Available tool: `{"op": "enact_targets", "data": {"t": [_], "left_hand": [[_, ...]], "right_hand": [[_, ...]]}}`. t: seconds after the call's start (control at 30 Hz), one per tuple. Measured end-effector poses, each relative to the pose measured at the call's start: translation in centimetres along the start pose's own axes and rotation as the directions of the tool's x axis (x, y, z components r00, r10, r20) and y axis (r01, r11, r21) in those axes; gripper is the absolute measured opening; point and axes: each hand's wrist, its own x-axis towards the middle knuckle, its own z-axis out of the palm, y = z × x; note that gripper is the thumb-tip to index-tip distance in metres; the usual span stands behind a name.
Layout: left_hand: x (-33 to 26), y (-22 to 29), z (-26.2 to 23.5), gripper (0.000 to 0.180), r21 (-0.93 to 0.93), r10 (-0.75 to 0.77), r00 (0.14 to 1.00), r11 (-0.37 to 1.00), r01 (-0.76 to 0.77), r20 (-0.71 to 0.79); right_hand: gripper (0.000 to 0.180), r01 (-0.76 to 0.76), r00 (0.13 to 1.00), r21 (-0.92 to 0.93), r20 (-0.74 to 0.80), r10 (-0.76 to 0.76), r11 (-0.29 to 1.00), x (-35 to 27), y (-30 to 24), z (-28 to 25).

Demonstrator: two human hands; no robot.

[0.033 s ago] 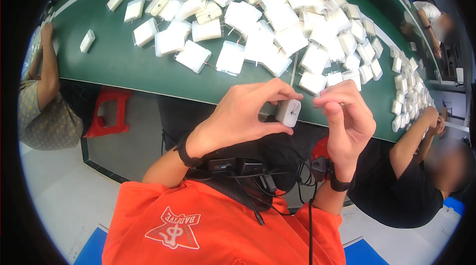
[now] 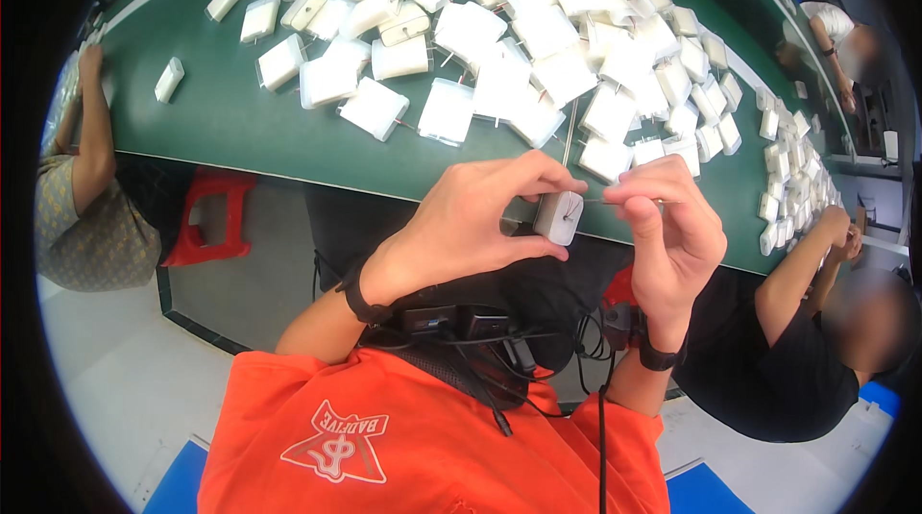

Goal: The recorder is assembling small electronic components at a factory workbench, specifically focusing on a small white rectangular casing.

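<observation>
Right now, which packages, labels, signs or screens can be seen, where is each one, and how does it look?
White block: small, rounded, held in the left hand at the table edge.
White blocks: many flat squarish ones heaped across the green table.
Shirt emblem: white star-shaped print on orange, bottom centre.
No screens or signs visible.

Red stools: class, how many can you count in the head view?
1. The red stool stands on the floor under the near edge of the green table, beside the seated person at left. Others may be hidden behind people.
</observation>
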Motion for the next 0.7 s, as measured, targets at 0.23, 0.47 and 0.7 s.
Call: {"op": "enact_targets", "data": {"t": [0.23,0.47,0.7], "left_hand": [[0.00,0.16,0.03,0.060,-0.004,-0.009,1.000,1.000,0.009,-0.001],[-0.02,0.06,-0.01,0.060,-0.006,-0.003,1.000,1.000,0.003,0.003],[0.04,0.13,-0.14,0.060,0.013,-0.010,1.000,1.000,0.010,0.006]], "right_hand": [[0.011,-0.051,0.998,0.015,0.044,0.050,0.999,-0.15,0.70,0.27],[0.016,-0.051,0.997,0.006,0.056,0.050,0.999,-0.05,0.66,0.48],[0.016,-0.016,0.998,-0.026,0.062,0.018,1.000,0.01,0.68,0.46]]}}
